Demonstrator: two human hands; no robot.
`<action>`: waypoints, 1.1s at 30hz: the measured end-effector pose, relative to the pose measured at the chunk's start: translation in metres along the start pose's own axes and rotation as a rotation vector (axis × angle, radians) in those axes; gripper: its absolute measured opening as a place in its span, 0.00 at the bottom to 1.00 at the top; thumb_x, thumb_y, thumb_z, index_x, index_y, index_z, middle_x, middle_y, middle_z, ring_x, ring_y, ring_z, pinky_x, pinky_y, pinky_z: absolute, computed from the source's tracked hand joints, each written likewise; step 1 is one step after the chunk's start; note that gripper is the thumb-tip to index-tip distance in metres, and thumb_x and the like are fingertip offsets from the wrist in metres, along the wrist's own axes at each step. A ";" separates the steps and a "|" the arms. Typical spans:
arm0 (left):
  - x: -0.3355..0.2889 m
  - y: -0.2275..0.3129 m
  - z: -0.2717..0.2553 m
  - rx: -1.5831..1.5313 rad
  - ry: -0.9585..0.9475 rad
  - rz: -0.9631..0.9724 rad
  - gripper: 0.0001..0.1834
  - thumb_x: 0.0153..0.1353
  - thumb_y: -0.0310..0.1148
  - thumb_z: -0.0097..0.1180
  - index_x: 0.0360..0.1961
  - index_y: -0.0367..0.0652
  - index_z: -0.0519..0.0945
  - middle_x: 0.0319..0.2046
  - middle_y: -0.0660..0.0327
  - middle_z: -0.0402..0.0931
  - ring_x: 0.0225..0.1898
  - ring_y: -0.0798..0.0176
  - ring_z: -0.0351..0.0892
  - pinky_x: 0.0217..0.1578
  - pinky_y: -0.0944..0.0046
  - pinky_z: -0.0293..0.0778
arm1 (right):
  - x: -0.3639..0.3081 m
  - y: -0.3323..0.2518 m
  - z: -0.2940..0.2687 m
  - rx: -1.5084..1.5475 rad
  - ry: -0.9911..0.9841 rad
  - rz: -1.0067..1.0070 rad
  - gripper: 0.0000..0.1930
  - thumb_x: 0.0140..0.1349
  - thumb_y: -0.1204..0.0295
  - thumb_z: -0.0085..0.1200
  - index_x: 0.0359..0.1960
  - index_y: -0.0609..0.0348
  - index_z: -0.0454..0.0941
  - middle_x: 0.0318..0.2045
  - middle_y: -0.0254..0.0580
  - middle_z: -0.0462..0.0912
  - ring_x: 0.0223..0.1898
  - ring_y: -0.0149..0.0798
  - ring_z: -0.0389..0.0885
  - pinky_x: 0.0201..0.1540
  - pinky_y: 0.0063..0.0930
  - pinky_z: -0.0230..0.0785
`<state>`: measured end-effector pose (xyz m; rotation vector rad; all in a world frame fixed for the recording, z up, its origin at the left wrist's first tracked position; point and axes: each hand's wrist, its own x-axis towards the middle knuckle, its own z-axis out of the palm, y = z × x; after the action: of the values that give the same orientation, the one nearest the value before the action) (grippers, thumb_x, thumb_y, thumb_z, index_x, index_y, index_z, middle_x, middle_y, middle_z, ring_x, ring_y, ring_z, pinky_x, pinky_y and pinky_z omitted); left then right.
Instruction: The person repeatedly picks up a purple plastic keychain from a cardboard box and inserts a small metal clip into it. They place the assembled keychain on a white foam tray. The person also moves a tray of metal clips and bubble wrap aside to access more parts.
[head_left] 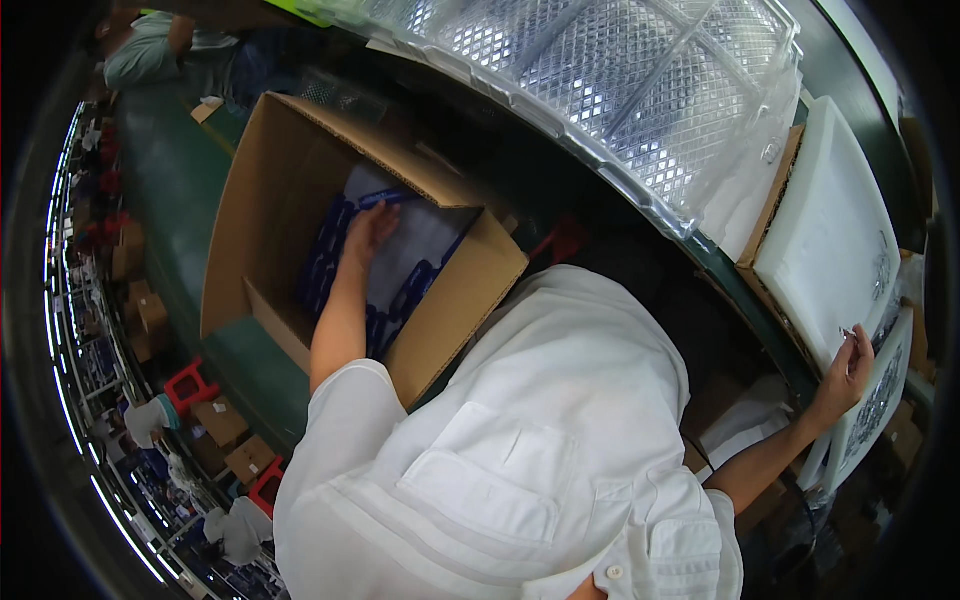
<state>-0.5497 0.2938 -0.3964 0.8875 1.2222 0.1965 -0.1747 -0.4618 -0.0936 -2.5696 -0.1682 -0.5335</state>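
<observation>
My left hand (371, 228) reaches into a large open cardboard box (235, 215) on my left. Its fingers are closed at the end of a long blue packet (388, 197) lying near the far inner wall. More blue packets (330, 250) line the box around a pale grey sheet (415, 245). Far to the right, my right hand (848, 370) is closed in a pinch on a small shiny piece (847, 332), too small to name. It hovers by the near corner of a white shallow tray (825, 230), which carries a cluster of small dark metallic pieces (884, 268).
Clear plastic blister trays (640, 90) with a ridged pattern cover the bench ahead. Below the white tray is a second one (870, 410) with more small pieces. A red stool (190, 385) and cartons (220, 420) stand at left. A person (150, 50) is at far left.
</observation>
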 end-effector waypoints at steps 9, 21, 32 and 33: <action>-0.061 0.023 0.053 1.415 0.311 0.527 0.23 0.64 0.41 0.69 0.58 0.45 0.83 0.54 0.55 0.85 0.53 0.43 0.84 0.54 0.50 0.80 | -0.020 0.002 -0.014 -0.041 0.044 -0.024 0.11 0.75 0.75 0.60 0.54 0.65 0.87 0.53 0.42 0.87 0.54 0.32 0.84 0.62 0.28 0.74; -0.091 0.056 0.049 1.038 -0.147 0.443 0.32 0.69 0.44 0.68 0.66 0.32 0.77 0.54 0.49 0.85 0.55 0.54 0.86 0.55 0.58 0.79 | -0.033 -0.068 -0.013 0.656 -0.050 0.321 0.09 0.67 0.81 0.63 0.48 0.64 0.87 0.45 0.39 0.87 0.49 0.30 0.82 0.53 0.25 0.75; -0.323 0.108 0.231 0.008 -0.888 0.228 0.36 0.77 0.48 0.55 0.73 0.29 0.65 0.44 0.53 0.78 0.36 0.61 0.86 0.35 0.63 0.87 | -0.046 -0.160 0.013 1.110 -0.285 0.372 0.09 0.65 0.85 0.65 0.46 0.68 0.83 0.42 0.37 0.85 0.43 0.28 0.84 0.48 0.20 0.77; -0.327 0.104 0.257 0.045 -0.962 0.117 0.35 0.79 0.46 0.52 0.74 0.30 0.65 0.46 0.52 0.79 0.37 0.61 0.86 0.36 0.63 0.87 | -0.047 -0.163 0.013 1.160 -0.292 0.328 0.09 0.65 0.86 0.65 0.45 0.68 0.83 0.43 0.38 0.85 0.44 0.28 0.84 0.49 0.20 0.77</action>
<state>-0.4132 0.0509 -0.0707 0.9238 0.2805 -0.1638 -0.2486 -0.3155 -0.0489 -1.4650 -0.1019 0.0919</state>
